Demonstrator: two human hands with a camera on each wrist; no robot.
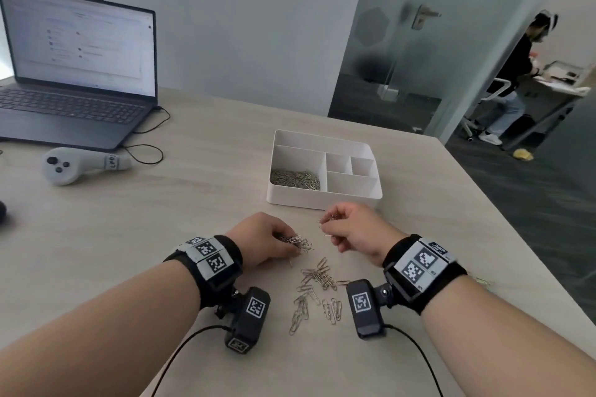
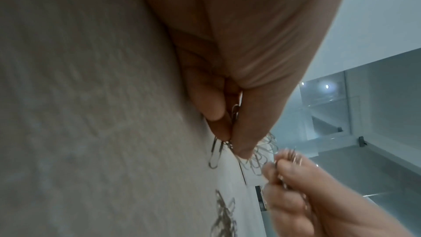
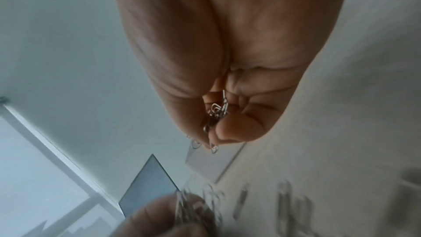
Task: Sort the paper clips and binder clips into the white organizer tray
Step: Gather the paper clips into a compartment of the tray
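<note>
— What's closest to you on the bench point(image 1: 200, 196)?

— A loose scatter of paper clips point(image 1: 314, 287) lies between my two wrists, some fanned out singly, some tangled.

— And your hands?

— Just beyond that scatter, my left hand point(image 1: 263, 240) rests low on the bench, its fingers point(image 2: 216, 107) curled and pinched on a small bunch of clips point(image 1: 296, 242); the left wrist view shows one clip poking out below my fingertips. My right hand point(image 1: 353, 229) is beside it, lifted a little, with thumb and fingers point(image 3: 237, 129) clamped together round its own bunch point(image 3: 215, 114) of clips.

— Where's the tray?

— The white organizer tray point(image 1: 322, 201) sits just past my right hand, near but not touching. Its big left compartment holds a heap of sorted clips point(image 1: 295, 179).

— Anything farther off?

— To the far left there's a grey controller point(image 1: 80, 166), and behind it an open laptop point(image 1: 77, 68) with its screen lit and a thin cable point(image 1: 150, 142) looping out. Through the doorway on the right, another person point(image 1: 512, 74) stands at a desk.
</note>
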